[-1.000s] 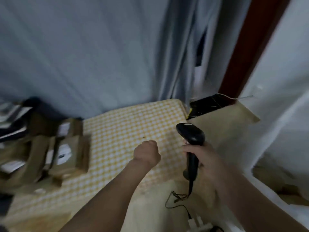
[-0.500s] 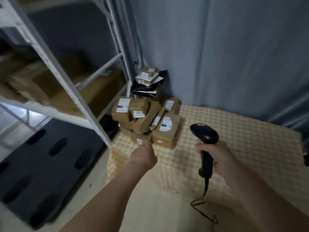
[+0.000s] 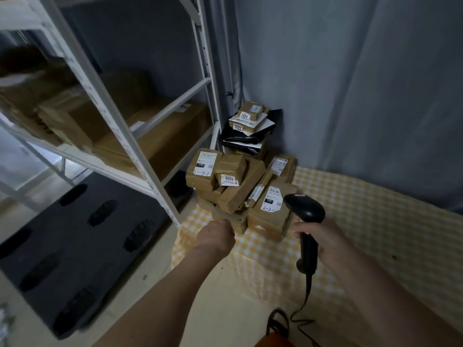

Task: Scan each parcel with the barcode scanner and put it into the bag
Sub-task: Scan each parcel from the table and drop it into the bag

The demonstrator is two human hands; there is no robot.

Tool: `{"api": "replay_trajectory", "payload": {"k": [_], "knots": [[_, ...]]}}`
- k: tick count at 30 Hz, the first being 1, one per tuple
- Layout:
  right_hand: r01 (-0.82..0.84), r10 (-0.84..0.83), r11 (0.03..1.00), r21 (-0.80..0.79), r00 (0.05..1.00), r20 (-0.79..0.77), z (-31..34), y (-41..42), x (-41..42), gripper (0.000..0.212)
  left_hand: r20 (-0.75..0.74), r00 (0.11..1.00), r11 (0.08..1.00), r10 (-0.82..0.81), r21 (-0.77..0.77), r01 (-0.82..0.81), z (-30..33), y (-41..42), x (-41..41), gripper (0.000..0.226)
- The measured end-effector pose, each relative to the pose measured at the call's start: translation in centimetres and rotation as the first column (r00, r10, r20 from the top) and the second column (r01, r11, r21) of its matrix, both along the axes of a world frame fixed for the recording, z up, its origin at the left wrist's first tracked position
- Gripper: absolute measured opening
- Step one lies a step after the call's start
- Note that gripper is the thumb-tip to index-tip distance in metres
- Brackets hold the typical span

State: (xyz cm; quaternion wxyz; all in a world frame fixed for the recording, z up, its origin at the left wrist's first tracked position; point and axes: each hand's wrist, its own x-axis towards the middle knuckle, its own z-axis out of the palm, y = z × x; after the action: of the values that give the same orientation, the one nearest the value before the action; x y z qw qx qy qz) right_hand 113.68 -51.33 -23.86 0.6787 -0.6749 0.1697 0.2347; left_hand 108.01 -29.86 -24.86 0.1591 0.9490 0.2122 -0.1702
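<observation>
Status: no parcel in hand, and no bag in view, so how many parcels are already bagged cannot be told. The pile of parcels is stacked at the far left corner of the checked cloth; judged from this, most of the scanning and bagging is left to do.

Right hand: fingers wrapped round the grip of the barcode scanner, held upright just beside the nearest box, head pointing toward the pile. Whether a beam is on any label cannot be told.

Left hand: held out toward the foot of the pile, fingers curled under and hidden behind the back of the hand; cannot tell if they touch or hold anything.

Materials:
- Parcels: mostly brown cardboard boxes, glossy tape-wrapped, rectangular, white printed labels; some handwritten marks.
- Upper part of pile: black plastic mailer, soft and creased, with small flat packets on top.
- Scanner: black hard plastic, pistol shape, thin cable trailing down from the handle.
- Cloth: yellow-and-white check, soft, slightly rumpled at the edge.
- White metal shelving left of the pile carries large plain cartons.
</observation>
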Motion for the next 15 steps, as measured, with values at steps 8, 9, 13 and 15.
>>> {"api": "replay_trajectory", "payload": {"k": [8, 9, 13, 15], "knots": [[0.122, -0.122, 0.992, -0.011, 0.984, -0.131, -3.6, -0.7, 8.5, 0.013, -0.070, 0.996, 0.996, -0.061, -0.065, 0.056, -1.7, -1.6, 11.5, 0.033], [0.134, -0.134, 0.991, -0.012, 0.980, -0.149, -4.3, -0.7, 9.5, 0.013, -0.082, 0.995, 0.995, -0.055, -0.093, 0.047, -2.5, -1.7, 12.8, 0.034], [0.178, -0.174, 0.984, -0.003, 0.955, -0.240, -7.3, -0.5, 12.3, 0.012, -0.186, 0.981, 0.978, -0.062, -0.209, 0.022, -6.0, -1.8, 15.8, 0.045], [0.188, -0.185, 0.982, -0.018, 0.936, -0.300, -8.9, -0.2, 13.5, 0.015, -0.226, 0.972, 0.966, -0.070, -0.259, 0.009, -7.9, -1.7, 16.8, 0.050]]}}
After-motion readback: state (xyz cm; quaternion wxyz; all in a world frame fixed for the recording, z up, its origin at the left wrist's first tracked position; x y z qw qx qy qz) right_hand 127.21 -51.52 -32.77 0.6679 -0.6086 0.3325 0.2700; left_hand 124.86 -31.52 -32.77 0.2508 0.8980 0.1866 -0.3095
